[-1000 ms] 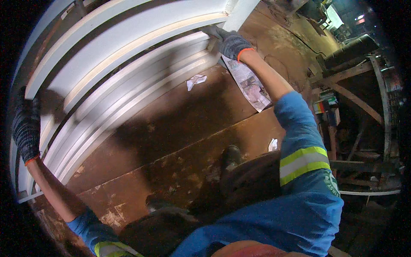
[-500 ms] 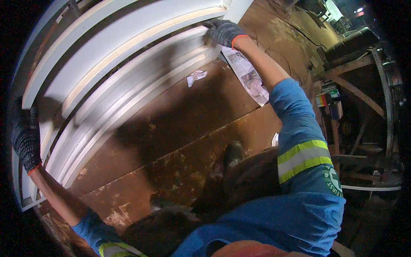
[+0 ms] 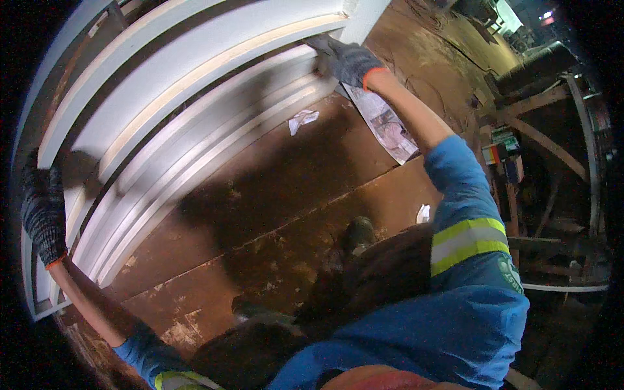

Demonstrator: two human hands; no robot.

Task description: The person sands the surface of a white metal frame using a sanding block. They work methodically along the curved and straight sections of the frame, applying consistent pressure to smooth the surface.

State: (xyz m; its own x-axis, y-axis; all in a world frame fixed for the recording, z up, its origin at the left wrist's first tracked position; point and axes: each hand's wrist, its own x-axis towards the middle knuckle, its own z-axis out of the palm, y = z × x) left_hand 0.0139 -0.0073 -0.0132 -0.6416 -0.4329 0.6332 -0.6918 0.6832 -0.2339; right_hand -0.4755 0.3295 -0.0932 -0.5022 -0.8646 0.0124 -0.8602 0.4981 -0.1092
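Note:
A long white panel (image 3: 195, 58) with pale wooden edging stands on its edge along a stack of similar white profiled boards (image 3: 214, 140). My left hand (image 3: 42, 208), in a dark knitted glove with an orange cuff, grips the panel's left end. My right hand (image 3: 344, 58), gloved the same way, grips the panel's right end near the top of the view. Both arms are stretched wide apart, in blue sleeves with a yellow reflective band (image 3: 468, 244).
The brown plywood floor (image 3: 279, 188) is stained and scuffed. A crumpled white scrap (image 3: 302, 120) and a sheet of newspaper (image 3: 383, 123) lie near the boards. My dark shoe (image 3: 359, 234) stands mid-floor. Wooden frames and clutter (image 3: 539, 130) fill the right side.
Both hands shifted with the panel: the right hand moved up and left along the right end, the left hand stayed at the left end, slightly lower in view.

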